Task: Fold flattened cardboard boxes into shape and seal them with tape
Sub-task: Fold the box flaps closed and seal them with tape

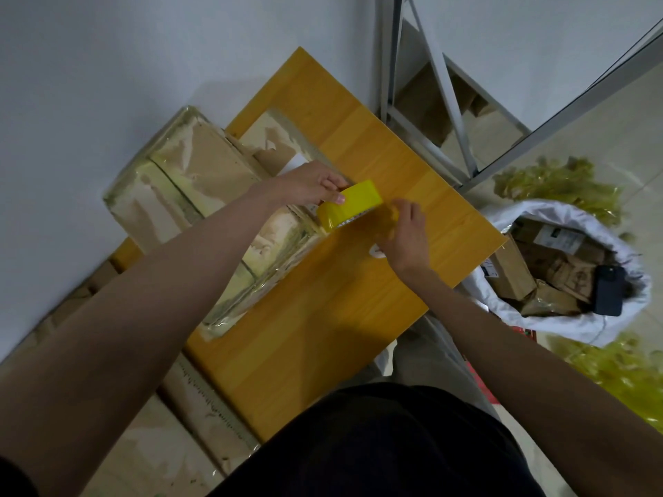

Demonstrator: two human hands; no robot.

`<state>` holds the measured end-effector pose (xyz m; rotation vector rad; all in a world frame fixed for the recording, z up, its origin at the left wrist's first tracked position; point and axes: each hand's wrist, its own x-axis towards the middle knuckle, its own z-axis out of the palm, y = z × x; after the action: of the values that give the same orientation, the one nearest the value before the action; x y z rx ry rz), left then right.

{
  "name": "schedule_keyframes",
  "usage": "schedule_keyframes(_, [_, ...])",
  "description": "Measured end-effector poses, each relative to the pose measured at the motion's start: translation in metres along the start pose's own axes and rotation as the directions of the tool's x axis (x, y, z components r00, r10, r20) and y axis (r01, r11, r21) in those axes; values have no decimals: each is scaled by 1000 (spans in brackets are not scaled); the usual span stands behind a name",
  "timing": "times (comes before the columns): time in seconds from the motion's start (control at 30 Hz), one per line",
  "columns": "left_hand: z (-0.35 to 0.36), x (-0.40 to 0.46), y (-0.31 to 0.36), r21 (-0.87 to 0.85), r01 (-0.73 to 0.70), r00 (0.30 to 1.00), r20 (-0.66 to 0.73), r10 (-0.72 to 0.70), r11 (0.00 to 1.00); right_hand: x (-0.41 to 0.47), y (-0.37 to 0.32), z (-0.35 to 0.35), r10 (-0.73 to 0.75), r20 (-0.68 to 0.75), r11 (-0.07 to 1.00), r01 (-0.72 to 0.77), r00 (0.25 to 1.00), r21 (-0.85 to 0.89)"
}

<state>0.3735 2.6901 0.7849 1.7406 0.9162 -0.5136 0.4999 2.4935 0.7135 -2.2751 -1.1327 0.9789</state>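
A yellow tape roll (349, 206) is held above the orange wooden table (323, 324). My left hand (310, 184) grips the roll from its far side, thumb on top. My right hand (405, 231) is just right of the roll and pinches the loose, clear yellowish tape end (385, 213) pulled off it. A stack of tape-wrapped cardboard bundles (201, 195) lies on the table's left part, under my left forearm. Something small and white (376, 252) shows beneath my right hand; I cannot make out what it is.
More cardboard boxes (150, 443) are stacked at the lower left by the wall. A white sack (574, 274) with small boxes and a dark phone (609, 290) stands on the floor to the right. Crumpled yellow tape scraps (559, 184) lie around it. A metal shelf frame (430, 102) rises behind the table.
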Motion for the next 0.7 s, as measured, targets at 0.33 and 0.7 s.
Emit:
schedule_keyframes(0.33, [-1, -10, 5, 98, 69, 996, -65, -63, 993, 63, -59, -42, -294, 355, 892, 389, 887, -232])
schedule_keyframes(0.7, [5, -47, 8, 252, 146, 924, -379, -41, 957, 44, -36, -72, -187, 137, 982, 191, 973, -15])
